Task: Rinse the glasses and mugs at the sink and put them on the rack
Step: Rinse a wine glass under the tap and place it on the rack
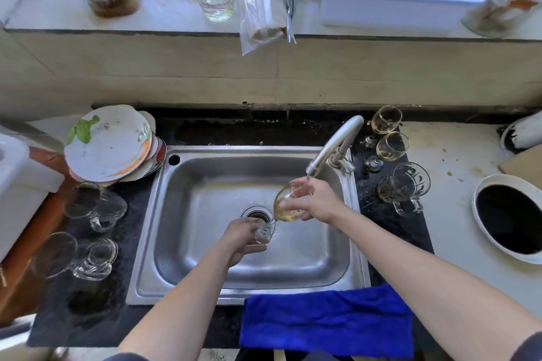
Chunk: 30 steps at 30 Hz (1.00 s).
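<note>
My right hand (315, 202) grips the bowl of a stemmed glass (286, 206) under the faucet (334, 145), where a thin stream of water runs onto its rim. Yellowish liquid sits in the bowl. My left hand (242, 236) holds the glass's foot (264, 233) above the drain (258, 214) of the steel sink (205, 287). Two more stemmed glasses (387, 132) with yellow residue and a glass mug (404, 187) stand on the counter right of the sink. Several clear mugs and glasses (93, 208) rest on a dark mat (88, 316) to the left.
A stack of plates (108, 143) leans at the sink's back left. A blue cloth (325, 319) hangs over the front edge. A white bowl with dark contents (510, 217) stands at the right. Jars, a bottle and a white box line the window sill.
</note>
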{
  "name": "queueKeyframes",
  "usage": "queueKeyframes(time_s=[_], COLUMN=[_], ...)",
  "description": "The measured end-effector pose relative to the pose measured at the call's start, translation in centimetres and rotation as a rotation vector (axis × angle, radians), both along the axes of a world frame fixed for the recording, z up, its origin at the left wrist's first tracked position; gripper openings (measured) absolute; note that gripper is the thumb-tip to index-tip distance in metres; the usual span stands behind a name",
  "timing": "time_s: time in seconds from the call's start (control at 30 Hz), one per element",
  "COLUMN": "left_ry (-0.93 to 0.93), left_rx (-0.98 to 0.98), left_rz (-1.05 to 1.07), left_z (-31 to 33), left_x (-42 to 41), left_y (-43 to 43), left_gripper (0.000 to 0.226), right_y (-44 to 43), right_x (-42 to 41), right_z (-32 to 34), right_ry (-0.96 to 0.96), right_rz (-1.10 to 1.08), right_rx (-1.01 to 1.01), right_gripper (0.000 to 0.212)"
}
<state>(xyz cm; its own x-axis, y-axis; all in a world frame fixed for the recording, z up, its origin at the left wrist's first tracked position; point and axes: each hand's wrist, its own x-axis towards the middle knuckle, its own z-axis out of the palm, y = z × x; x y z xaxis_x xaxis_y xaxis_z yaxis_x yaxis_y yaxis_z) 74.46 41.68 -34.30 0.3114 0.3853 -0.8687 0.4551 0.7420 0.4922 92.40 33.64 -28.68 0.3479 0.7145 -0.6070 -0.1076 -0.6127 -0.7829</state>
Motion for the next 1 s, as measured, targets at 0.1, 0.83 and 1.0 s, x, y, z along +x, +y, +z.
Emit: queueKeyframes(time_s=[0.1,0.83,1.0], left_ry=[-0.084,-0.099,-0.049], left_rx=[-0.044,0.002,-0.024], left_rz=[0.107,0.075,-0.018], left_z=[-0.2,0.2,0.4], left_x=[0.2,0.4,-0.4], left_y=[-0.2,0.6,1.2], left_gripper=[0.028,0.01,0.017], right_y=[0.3,0.2,0.0], right_x=[0.0,2.0,2.2], right_z=[-0.2,0.8,1.1], right_ry=[0.032,-0.053,-0.019], right_rz=[-0.047,0.061,0.113], right_rx=[-0.019,-0.02,-0.027], right_gripper=[0.046,0.046,0.052])
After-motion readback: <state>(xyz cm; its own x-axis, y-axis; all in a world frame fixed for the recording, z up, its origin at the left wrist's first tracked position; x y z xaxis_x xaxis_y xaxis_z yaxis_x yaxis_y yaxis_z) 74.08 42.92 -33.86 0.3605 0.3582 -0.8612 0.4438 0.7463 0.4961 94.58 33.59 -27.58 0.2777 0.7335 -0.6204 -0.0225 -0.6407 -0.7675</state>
